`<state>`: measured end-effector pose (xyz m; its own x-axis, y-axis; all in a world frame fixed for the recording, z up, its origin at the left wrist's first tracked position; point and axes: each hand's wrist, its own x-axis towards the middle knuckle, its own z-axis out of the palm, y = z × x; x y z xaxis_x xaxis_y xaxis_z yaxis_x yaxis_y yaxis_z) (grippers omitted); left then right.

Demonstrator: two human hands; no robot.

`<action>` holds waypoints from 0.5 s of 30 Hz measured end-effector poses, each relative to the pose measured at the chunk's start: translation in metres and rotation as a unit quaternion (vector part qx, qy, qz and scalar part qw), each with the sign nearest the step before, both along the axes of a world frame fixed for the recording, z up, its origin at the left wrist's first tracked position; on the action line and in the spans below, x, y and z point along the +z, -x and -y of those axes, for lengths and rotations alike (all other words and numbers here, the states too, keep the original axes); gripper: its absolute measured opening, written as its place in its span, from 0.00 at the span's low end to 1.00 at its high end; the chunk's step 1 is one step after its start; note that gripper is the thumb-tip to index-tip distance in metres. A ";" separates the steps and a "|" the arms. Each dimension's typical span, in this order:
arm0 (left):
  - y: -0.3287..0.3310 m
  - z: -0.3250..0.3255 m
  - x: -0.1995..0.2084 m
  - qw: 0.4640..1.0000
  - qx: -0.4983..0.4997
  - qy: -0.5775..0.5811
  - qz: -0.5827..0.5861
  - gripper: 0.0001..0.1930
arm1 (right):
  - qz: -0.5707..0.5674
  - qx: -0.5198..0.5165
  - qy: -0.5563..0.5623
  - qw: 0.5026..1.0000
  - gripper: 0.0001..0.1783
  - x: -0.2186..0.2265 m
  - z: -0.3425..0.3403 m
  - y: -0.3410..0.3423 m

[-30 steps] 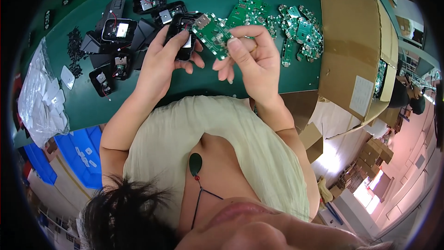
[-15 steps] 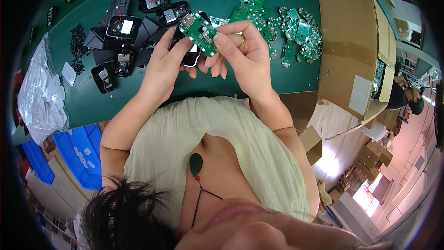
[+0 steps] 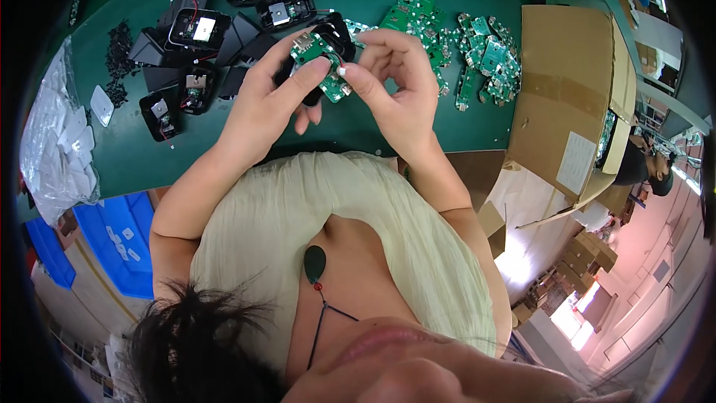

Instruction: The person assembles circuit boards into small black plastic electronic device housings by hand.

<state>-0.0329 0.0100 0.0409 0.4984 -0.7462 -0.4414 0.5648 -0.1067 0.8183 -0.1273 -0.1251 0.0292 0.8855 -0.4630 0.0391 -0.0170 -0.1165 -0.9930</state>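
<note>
A green circuit board (image 3: 304, 48) lies tilted over a black plastic case (image 3: 339, 31) between my hands. My left hand (image 3: 272, 97) is closed round both, its thumb pressing on the board's face and its fingers behind the case. From the right, my right hand (image 3: 395, 78) has its thumb tip at the board's edge beside a thin wire, with the forefinger curled by the case; its other fingertips are partly hidden. Left of my hands lie several open black cases (image 3: 200, 28) with metal blocks and red wires inside.
Two piles of green circuit boards (image 3: 488, 60) lie on the green table (image 3: 246, 130), right of my hands. A cardboard box (image 3: 563, 82) stands at the right edge. Small black parts (image 3: 119, 60), a clear bag of white plates (image 3: 71, 149) and a blue bin (image 3: 123, 242) are at left.
The circuit board has come down closer over the black case, which now tilts up behind it. My left thumb has moved onto the board's face. The whole view has shifted slightly.
</note>
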 end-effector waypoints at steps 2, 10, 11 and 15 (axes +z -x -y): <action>-0.004 0.000 -0.001 1.000 -0.004 -0.005 0.010 0.24 | 0.103 -0.016 0.164 0.981 0.16 -0.003 0.002 -0.006; -0.011 0.008 -0.005 1.000 -0.001 0.011 -0.011 0.21 | 0.079 -0.020 0.057 0.995 0.07 -0.009 0.004 -0.022; -0.012 0.008 -0.007 1.000 -0.006 0.010 0.003 0.22 | 0.076 -0.019 0.056 0.995 0.07 -0.011 0.005 -0.025; -0.024 0.007 -0.014 0.999 -0.029 -0.035 0.006 0.23 | 0.085 -0.021 -0.104 0.991 0.09 -0.014 0.005 -0.036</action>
<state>-0.0092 0.0029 0.0264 0.4614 -0.7416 -0.4870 0.5456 -0.1957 0.8149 -0.0918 -0.1303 0.0156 0.8537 -0.5135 0.0867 0.1529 0.0880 -0.9843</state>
